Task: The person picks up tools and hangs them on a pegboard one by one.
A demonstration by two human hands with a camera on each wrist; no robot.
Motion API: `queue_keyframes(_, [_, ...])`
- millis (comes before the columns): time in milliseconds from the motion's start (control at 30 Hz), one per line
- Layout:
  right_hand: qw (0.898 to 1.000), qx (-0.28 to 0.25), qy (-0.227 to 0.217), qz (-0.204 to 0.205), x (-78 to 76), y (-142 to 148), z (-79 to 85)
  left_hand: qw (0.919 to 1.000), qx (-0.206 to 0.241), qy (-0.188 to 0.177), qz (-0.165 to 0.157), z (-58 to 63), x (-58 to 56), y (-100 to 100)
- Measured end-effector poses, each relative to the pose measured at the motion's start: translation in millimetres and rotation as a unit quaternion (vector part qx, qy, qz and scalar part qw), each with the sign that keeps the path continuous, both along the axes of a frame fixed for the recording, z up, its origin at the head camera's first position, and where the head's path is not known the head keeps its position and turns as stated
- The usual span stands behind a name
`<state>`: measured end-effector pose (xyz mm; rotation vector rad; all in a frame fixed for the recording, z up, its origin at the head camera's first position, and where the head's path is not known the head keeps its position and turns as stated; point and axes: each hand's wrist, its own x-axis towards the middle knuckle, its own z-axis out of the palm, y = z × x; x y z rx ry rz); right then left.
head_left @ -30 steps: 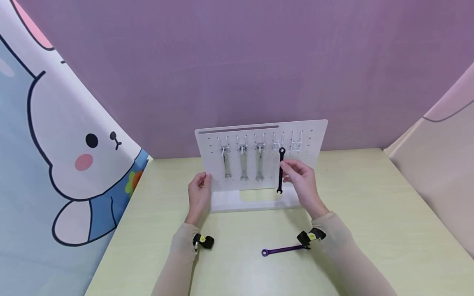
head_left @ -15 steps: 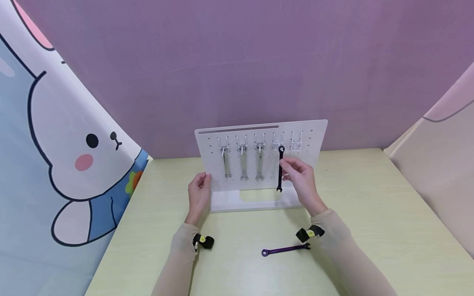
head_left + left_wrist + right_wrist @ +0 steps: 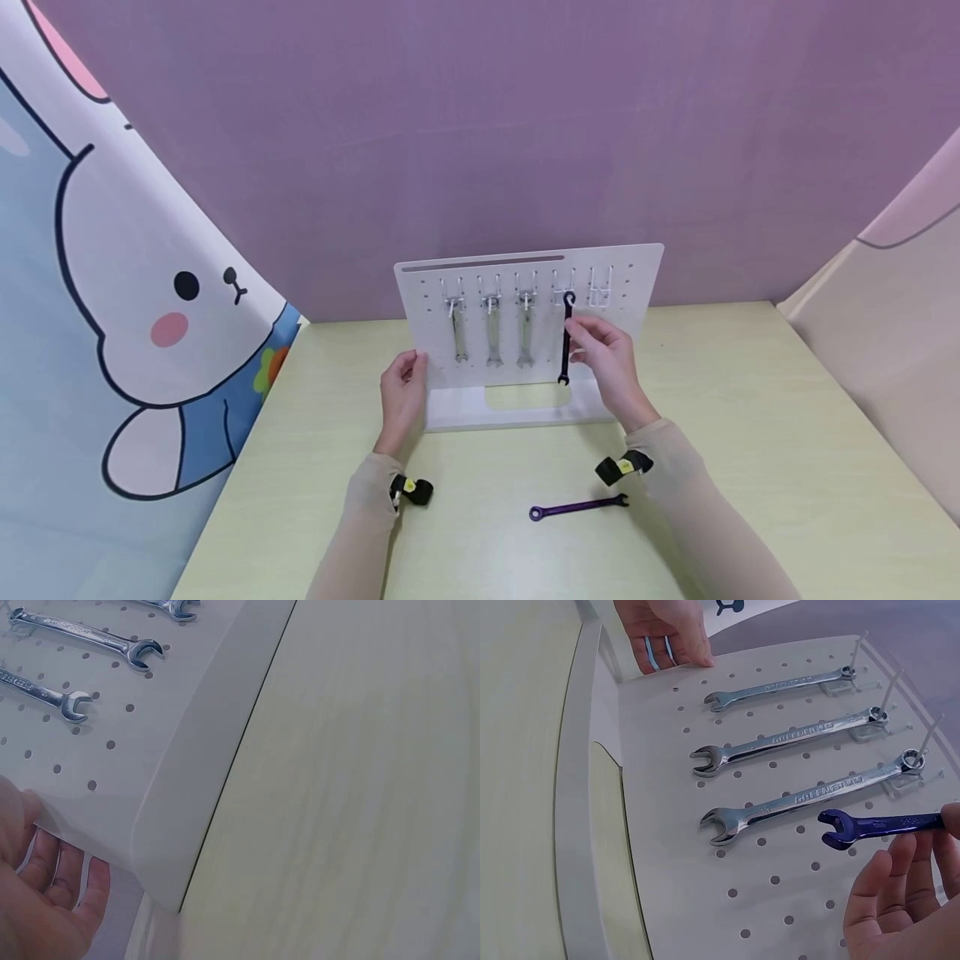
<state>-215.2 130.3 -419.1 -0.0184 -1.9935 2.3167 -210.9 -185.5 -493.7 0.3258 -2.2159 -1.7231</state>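
My right hand [image 3: 609, 362] pinches a dark purple combination wrench [image 3: 566, 357] by its shaft, upright before the white pegboard [image 3: 637, 287]. Its ring end is up at the fourth hook [image 3: 564, 292] from the left; whether the hook passes through the ring I cannot tell. In the right wrist view the wrench's open end [image 3: 841, 829] points away from the fingers. My left hand [image 3: 403, 396] grips the board's left edge, thumb in front and fingers behind. Three silver wrenches [image 3: 795, 799] hang from the hooks to the left.
Another purple wrench [image 3: 577, 507] lies flat on the pale wooden table [image 3: 750, 433], nearer to me. At the right of the board is a bare fifth hook [image 3: 600, 292]. A purple curtain [image 3: 480, 125] rises behind, and a rabbit-print cloth [image 3: 150, 333] stands at the left.
The right hand has moved the wrench slightly up and left, bringing its ring closer to the fourth hook. The left hand stays at the board's edge.
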Motion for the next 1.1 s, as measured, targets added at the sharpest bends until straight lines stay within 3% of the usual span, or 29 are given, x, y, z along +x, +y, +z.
queue_keyframes(1100, [1.000, 0.015, -0.009, 0.000, -14.1, 0.6, 1.5, 1.0000, 0.006, 0.002, 0.000, -0.8, -1.0, 0.9])
